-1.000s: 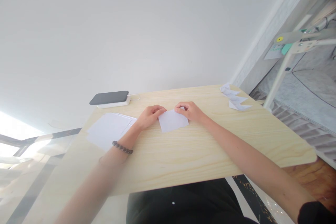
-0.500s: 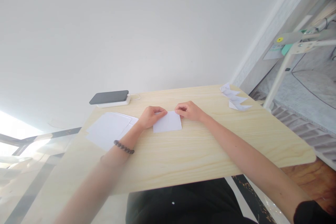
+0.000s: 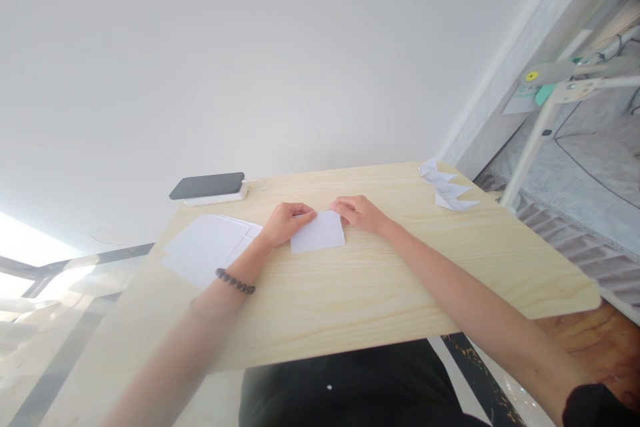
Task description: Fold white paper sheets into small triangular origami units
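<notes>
A small white piece of folded paper [image 3: 319,235] lies on the light wooden table in front of me. My left hand [image 3: 290,221] is closed at its upper left corner, thumb on top of the sheet and fingers curled behind. My right hand [image 3: 359,212] pinches the upper right corner, its thumb and fingertips pressed together at the far edge. The tips of some fingers are hidden behind the paper. Beside my left wrist, loose white sheets [image 3: 203,247] lie in an overlapping pile.
A dark phone [image 3: 207,185] rests on a white block [image 3: 217,198] at the back left, a cable at its end. Several folded pointed paper pieces [image 3: 447,188] lie in a row at the back right of the table [image 3: 350,300]. A white wall stands behind.
My right hand has shifted slightly left along the paper's far edge. My left hand stays at the upper left corner.
</notes>
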Demonstrator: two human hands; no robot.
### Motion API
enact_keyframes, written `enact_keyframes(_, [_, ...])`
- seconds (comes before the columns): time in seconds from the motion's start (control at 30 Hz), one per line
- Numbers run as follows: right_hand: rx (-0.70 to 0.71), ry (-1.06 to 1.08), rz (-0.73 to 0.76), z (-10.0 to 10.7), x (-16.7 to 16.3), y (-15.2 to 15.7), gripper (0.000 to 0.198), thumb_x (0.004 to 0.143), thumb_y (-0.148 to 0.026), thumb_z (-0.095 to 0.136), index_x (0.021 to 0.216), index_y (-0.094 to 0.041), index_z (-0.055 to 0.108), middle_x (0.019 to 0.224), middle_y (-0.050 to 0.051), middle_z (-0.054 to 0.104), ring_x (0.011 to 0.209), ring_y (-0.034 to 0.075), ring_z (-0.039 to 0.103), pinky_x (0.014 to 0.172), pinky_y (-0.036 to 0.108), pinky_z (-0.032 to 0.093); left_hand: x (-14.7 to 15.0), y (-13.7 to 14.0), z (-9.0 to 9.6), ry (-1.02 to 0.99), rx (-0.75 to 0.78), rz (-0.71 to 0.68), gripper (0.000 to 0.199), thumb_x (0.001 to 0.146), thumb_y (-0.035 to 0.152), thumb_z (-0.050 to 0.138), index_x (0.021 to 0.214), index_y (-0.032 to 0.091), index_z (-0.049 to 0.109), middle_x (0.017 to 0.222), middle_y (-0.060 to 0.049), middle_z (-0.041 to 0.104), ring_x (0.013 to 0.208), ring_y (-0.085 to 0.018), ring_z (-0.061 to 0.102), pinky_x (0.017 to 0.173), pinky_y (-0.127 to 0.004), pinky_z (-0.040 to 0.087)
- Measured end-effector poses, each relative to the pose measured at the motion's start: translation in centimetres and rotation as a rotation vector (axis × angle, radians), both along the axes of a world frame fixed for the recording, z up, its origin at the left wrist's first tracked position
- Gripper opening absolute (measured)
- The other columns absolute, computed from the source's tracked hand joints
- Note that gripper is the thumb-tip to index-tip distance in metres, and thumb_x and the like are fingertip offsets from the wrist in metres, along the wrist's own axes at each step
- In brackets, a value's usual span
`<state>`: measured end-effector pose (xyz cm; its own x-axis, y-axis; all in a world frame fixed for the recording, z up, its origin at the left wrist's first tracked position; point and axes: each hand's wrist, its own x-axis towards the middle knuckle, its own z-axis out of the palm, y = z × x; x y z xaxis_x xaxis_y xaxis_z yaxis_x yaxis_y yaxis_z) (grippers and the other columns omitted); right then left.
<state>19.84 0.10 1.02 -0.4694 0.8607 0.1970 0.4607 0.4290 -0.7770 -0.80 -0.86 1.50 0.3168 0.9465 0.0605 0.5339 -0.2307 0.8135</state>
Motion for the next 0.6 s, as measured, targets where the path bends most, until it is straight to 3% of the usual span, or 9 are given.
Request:
enact_keyframes(0.23, [0.083,-0.069,0.055,-0.1,0.1,0.2,0.03,0.08,-0.038,0.04,0.074,-0.016,0.058,0.063,-0.001,0.052,0.056,0.008,0.04,0.052,0.021,0.029,-0.2,0.2,0.0,0.022,0.02,-0.038,0.035,0.073,0.045,0.048,0.077,0.015,0.065,0.076,-0.002,0.065,0.067,-0.015,0.056,0.057,-0.023,0.041])
enact_keyframes(0.43, [0.055,-0.093,0.06,0.0,1.7,0.9,0.031,0.079,-0.039,0.041,0.074,-0.015,0.059,0.064,0.0,0.052,0.057,0.009,0.04,0.053,0.021,0.029,-0.5,0.4,-0.4,0.039,0.032,-0.055,0.033,0.074,0.04,0.045,0.076,0.015,0.066,0.076,-0.002,0.065,0.069,-0.016,0.057,0.062,-0.024,0.043])
enact_keyframes(0.6, [0.003,-0.059,0.014,-0.3,2.8,1.3,0.032,0.078,-0.041,0.041,0.073,-0.015,0.058,0.067,0.0,0.053,0.058,0.01,0.043,0.053,0.022,0.031,-0.7,0.5,-0.8,-0.07,-0.071,-0.076,0.027,0.073,0.034,0.046,0.074,0.014,0.064,0.068,-0.003,0.065,0.065,-0.015,0.06,0.065,-0.025,0.047])
